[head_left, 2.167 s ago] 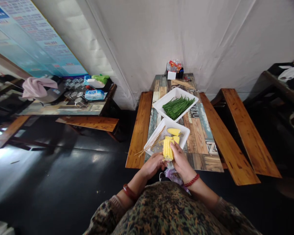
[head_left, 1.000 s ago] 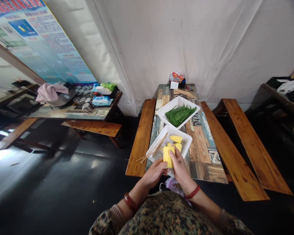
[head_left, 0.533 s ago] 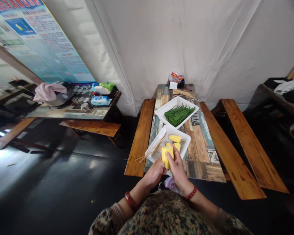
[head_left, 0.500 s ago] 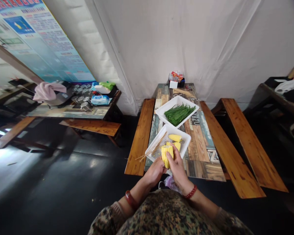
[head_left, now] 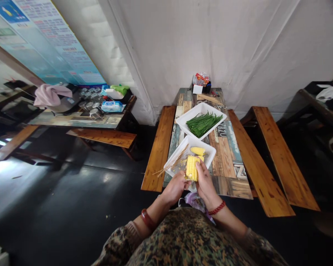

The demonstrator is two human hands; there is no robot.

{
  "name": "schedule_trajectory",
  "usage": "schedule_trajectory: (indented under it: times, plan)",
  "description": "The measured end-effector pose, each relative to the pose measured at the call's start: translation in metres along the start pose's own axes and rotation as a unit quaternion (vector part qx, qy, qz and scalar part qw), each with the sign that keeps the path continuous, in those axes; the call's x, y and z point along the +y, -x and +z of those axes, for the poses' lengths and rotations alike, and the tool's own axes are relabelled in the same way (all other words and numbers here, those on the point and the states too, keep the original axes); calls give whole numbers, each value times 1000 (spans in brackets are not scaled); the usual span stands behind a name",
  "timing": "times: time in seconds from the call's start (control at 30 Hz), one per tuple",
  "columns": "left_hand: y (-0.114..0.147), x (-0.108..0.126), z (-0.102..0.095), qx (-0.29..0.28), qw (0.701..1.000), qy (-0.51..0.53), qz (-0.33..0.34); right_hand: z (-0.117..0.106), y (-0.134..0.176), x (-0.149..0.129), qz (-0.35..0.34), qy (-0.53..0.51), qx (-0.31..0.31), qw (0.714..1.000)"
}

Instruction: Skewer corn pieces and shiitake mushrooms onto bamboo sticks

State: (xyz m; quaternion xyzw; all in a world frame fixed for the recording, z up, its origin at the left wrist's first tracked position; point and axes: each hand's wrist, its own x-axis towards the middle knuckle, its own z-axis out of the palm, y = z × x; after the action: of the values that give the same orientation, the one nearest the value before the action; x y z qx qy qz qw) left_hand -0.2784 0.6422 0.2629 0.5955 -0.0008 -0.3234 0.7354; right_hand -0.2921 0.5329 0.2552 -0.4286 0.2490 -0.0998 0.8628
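My right hand (head_left: pixel 207 184) is wrapped round the side of a yellow corn cob piece (head_left: pixel 192 168), thumb and fingers gripping it. At the cob's lower left end, my left hand (head_left: pixel 176 188) is closed with its fingertips pinched together; what they hold, if anything, is too small to make out. Just beyond my hands a white tray (head_left: pixel 212 154) holds another corn piece (head_left: pixel 197 150) and one more partly behind the held cob. Thin wooden skewers (head_left: pixel 173 164) lie across that tray's left side, over its rim. Loose bits of corn are scattered on the tray's bottom.
Behind, a second white tray (head_left: pixel 180 120) holds green chives (head_left: pixel 202 123) on the wood-patterned table (head_left: pixel 223 162). Benches stand at the left (head_left: pixel 158 155) and right (head_left: pixel 262 166). A purple plastic bag (head_left: pixel 195 201) hangs below the table edge. Glass jars and a pink towel (head_left: pixel 50 95) occupy another table.
The cob has turned slightly in my right hand and moved a little up and right. My left hand stays at its lower end. The whole view has shifted slightly.
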Motion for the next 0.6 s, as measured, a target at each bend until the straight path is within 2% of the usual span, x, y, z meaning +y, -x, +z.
schedule_trajectory:
  times: [0.1, 0.43, 0.6]
  plan:
    - [-1, 0, -1, -7, 998, 60, -5, -1, 2, -1, -2, 2, 2, 1000]
    - [2, -5, -1, -10, 999, 24, -22, -5, 6, 6, 5, 12, 10, 1000]
    - [-1, -10, 0, -15, 999, 24, -18, -6, 5, 13, -46, 76, 24, 996]
